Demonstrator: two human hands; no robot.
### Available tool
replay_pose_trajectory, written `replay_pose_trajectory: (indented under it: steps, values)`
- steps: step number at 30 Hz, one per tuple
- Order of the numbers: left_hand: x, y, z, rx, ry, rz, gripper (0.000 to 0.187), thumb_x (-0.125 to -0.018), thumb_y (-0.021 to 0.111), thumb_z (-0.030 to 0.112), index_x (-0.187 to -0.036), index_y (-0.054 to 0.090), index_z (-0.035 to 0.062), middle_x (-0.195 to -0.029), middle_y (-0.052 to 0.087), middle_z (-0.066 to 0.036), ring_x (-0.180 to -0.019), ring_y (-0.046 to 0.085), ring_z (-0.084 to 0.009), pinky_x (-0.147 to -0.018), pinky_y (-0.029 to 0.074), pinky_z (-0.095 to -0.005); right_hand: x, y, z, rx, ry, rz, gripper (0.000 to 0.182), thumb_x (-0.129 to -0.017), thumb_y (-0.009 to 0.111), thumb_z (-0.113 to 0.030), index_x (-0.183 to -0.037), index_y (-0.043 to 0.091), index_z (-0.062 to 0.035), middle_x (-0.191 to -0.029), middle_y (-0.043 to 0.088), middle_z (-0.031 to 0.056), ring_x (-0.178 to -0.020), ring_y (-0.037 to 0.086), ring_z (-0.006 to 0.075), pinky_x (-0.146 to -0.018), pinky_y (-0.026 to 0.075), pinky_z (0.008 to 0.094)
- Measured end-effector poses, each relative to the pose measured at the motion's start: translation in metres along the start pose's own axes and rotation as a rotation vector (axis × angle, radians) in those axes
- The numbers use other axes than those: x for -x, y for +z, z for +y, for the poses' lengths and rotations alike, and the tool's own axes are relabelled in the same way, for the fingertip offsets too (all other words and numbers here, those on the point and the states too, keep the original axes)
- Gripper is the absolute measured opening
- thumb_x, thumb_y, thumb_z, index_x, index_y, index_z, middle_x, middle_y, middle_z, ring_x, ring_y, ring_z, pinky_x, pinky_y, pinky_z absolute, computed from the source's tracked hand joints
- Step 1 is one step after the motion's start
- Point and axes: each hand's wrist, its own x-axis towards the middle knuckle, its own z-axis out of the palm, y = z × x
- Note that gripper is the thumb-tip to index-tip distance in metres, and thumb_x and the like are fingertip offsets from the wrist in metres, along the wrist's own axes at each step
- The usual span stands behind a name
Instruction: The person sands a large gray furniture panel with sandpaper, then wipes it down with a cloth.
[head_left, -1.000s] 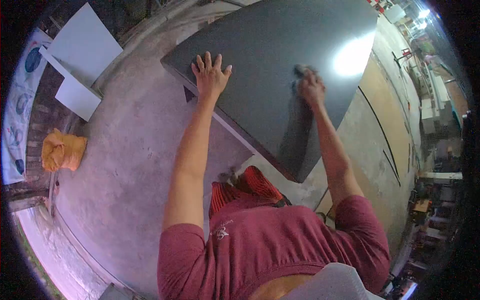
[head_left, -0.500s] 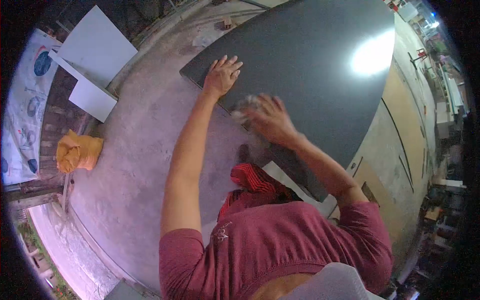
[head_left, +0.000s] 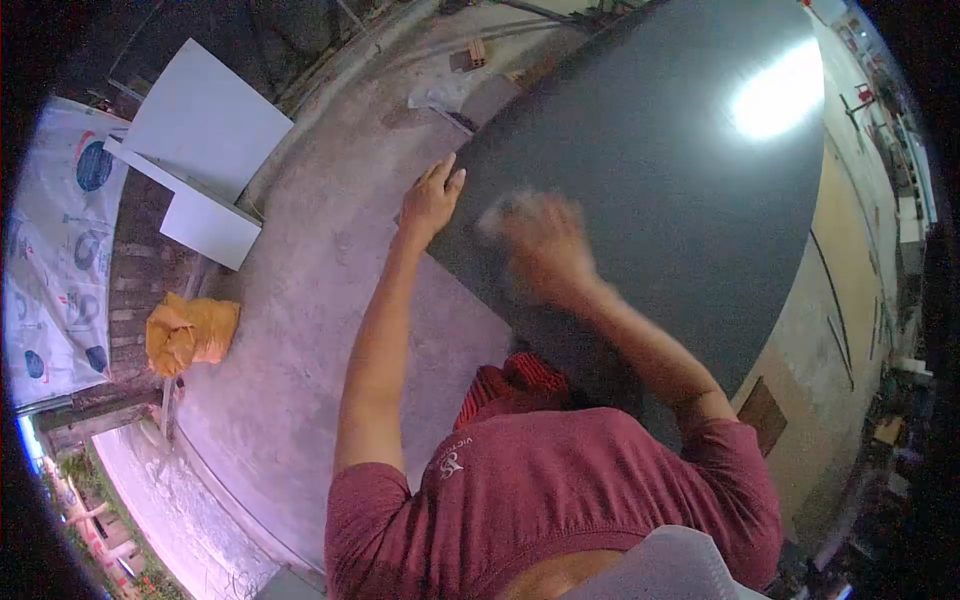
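On my left I see an orange sack [head_left: 195, 333], bunched at one end, on the grey concrete floor [head_left: 290, 330]. Near it are a large white panel [head_left: 205, 120] and a smaller white piece [head_left: 208, 230], and farther left a plastic sheet [head_left: 60, 280] printed with dark ovals. Ahead of me a brick [head_left: 477, 52] lies near some crumpled plastic [head_left: 437, 97]. On my right are a tan board [head_left: 848, 230], thin dark strips [head_left: 831, 280] and a flat brown piece [head_left: 762, 416].

"VICT" lettering [head_left: 455, 446], white emblem [head_left: 452, 466], on maroon shirt [head_left: 590, 475], later letters unclear, unreadable prints [head_left: 94, 166] on white sheet [head_left: 60, 285]
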Motion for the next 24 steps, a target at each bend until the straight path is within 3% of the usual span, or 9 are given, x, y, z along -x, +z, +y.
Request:
replay_pose_trajectory:
  steps: [3,6,10,14,16,18,22,23,24]
  values:
    - [-0.002,-0.005,-0.008,0.106,0.025,-0.027,0.053,-0.095,0.040,0.046,-0.132,0.047,0.0088,-0.131,0.049,-0.019,-0.122,0.046,-0.0350,-0.100,0.037,-0.0402,-0.008,0.028,-0.044,-0.204,-0.396,0.201,0.046,-0.080,0.060,-0.031,-0.125,0.051,-0.0239,-0.135,0.041,0.0143,-0.128,0.033,0.0393,-0.102,0.025,0.0611]
    - [-0.013,-0.010,-0.028,0.227,-0.018,-0.131,0.053,-0.095,0.040,0.045,-0.132,0.047,0.0078,-0.130,0.050,-0.020,-0.121,0.047,-0.0351,-0.100,0.037,-0.0385,-0.052,0.018,-0.014,-0.188,-0.384,0.224,0.039,-0.082,0.057,-0.029,-0.120,0.055,-0.0217,-0.132,0.045,0.0138,-0.126,0.037,0.0365,-0.102,0.026,0.0606]
    - [-0.016,-0.019,-0.031,0.295,-0.144,-0.246,0.053,-0.096,0.039,0.044,-0.132,0.047,0.0059,-0.127,0.052,-0.021,-0.119,0.049,-0.0357,-0.100,0.037,-0.0378,-0.123,0.007,0.110,0.190,0.149,0.317,0.041,-0.087,0.051,-0.025,-0.127,0.049,-0.0155,-0.127,0.049,0.0179,-0.121,0.042,0.0373,-0.097,0.033,0.0549]
    - [-0.017,-0.016,-0.031,0.228,-0.058,-0.156,0.051,-0.096,0.042,0.042,-0.131,0.048,0.0054,-0.124,0.054,-0.022,-0.117,0.051,-0.0356,-0.098,0.039,-0.0382,-0.109,-0.019,0.242,0.115,0.766,0.634,0.040,-0.087,0.053,-0.023,-0.127,0.048,-0.0181,-0.124,0.051,0.0152,-0.115,0.047,0.0354,-0.093,0.039,0.0518]
    - [-0.011,-0.021,-0.029,0.222,-0.041,-0.098,0.046,-0.096,0.044,0.037,-0.127,0.050,0.0040,-0.118,0.057,-0.022,-0.112,0.054,-0.0346,-0.095,0.041,-0.0372,-0.109,0.030,0.288,0.295,0.796,0.609,0.044,-0.086,0.054,-0.027,-0.128,0.047,-0.0176,-0.127,0.049,0.0179,-0.114,0.046,0.0382,-0.091,0.038,0.0541]
    - [-0.013,-0.028,-0.028,0.326,-0.026,-0.050,0.043,-0.097,0.044,0.035,-0.125,0.051,0.0032,-0.118,0.057,-0.021,-0.110,0.055,-0.0330,-0.094,0.041,-0.0371,-0.126,0.032,0.271,0.227,0.711,0.423,0.049,-0.085,0.054,-0.030,-0.131,0.044,-0.0147,-0.132,0.044,0.0219,-0.115,0.044,0.0426,-0.093,0.034,0.0570]
    - [-0.009,-0.021,-0.042,0.782,-0.171,0.148,0.043,-0.100,0.036,0.034,-0.122,0.050,0.0007,-0.121,0.053,-0.017,-0.111,0.053,-0.0288,-0.095,0.040,-0.0366,-0.156,0.007,0.034,0.051,0.051,0.142,0.045,-0.084,0.055,-0.026,-0.126,0.050,-0.0105,-0.135,0.040,0.0198,-0.124,0.036,0.0410,-0.101,0.024,0.0634]
    - [-0.009,-0.024,-0.042,0.783,-0.168,0.134,0.043,-0.100,0.036,0.034,-0.122,0.050,0.0007,-0.121,0.053,-0.017,-0.111,0.053,-0.0288,-0.095,0.040,-0.0366,-0.165,-0.009,-0.007,0.004,-0.112,-0.129,0.034,-0.081,0.058,-0.025,-0.114,0.058,-0.0160,-0.130,0.047,0.0135,-0.131,0.033,0.0341,-0.109,0.020,0.0538]
    - [-0.009,-0.029,-0.039,0.829,-0.256,0.142,0.047,-0.100,0.033,0.038,-0.124,0.047,-0.0001,-0.122,0.050,-0.017,-0.113,0.051,-0.0282,-0.096,0.039,-0.0371,-0.163,0.010,-0.021,-0.141,-0.239,-0.036,0.034,-0.081,0.059,-0.027,-0.113,0.059,-0.0163,-0.128,0.049,0.0130,-0.129,0.036,0.0322,-0.109,0.021,0.0530]
